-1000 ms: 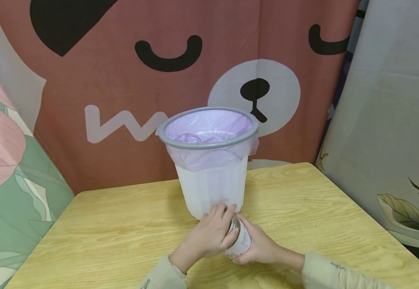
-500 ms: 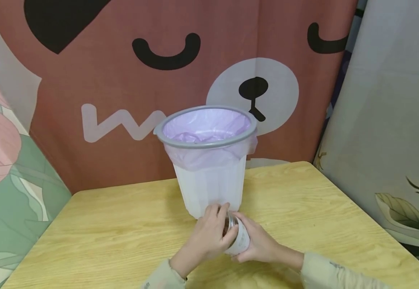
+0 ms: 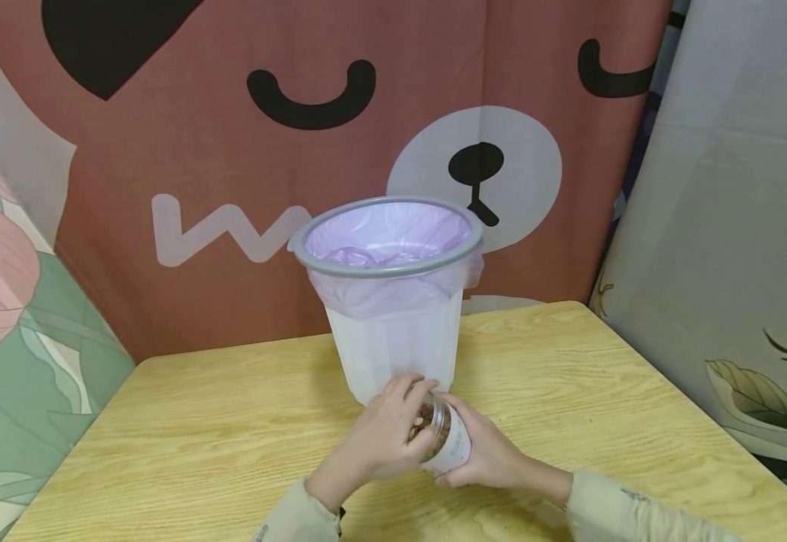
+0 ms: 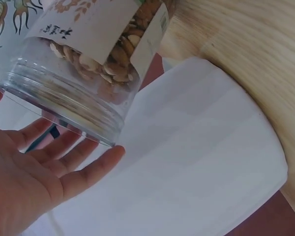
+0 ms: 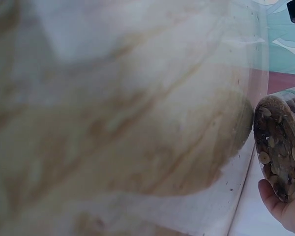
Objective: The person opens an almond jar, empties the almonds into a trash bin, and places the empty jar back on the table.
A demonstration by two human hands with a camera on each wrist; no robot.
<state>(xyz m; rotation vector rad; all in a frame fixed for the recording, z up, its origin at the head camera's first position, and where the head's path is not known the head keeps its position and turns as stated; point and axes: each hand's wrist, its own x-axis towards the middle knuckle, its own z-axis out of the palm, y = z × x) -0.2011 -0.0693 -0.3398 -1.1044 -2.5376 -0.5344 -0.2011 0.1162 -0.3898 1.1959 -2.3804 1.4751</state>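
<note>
A clear jar (image 3: 456, 446) of brown and pale nuts, with a white printed label, is held tilted in front of the bin. My right hand (image 3: 491, 452) grips its body from the right. The fingers of my left hand (image 3: 388, 433) reach round the lid end. In the left wrist view, fingertips and thumb lie at the edge of the clear lid (image 4: 59, 109), with the palm apart from it. The right wrist view shows the jar's base (image 5: 278, 147), nuts packed behind it, and a fingertip of my right hand (image 5: 271, 196) against it.
Just beyond my hands stands a white waste bin (image 3: 393, 346) with a grey rim (image 3: 379, 272) and a purple liner (image 3: 393, 295). It rests on a wood-grain table (image 3: 217, 429). A bear-print curtain (image 3: 230, 165) hangs behind, and a grey curtain (image 3: 725, 188) at the right.
My left hand has shifted slightly left and turned round the jar's end, so more nuts show. My right hand keeps its hold on the jar. The head view has drifted slightly.
</note>
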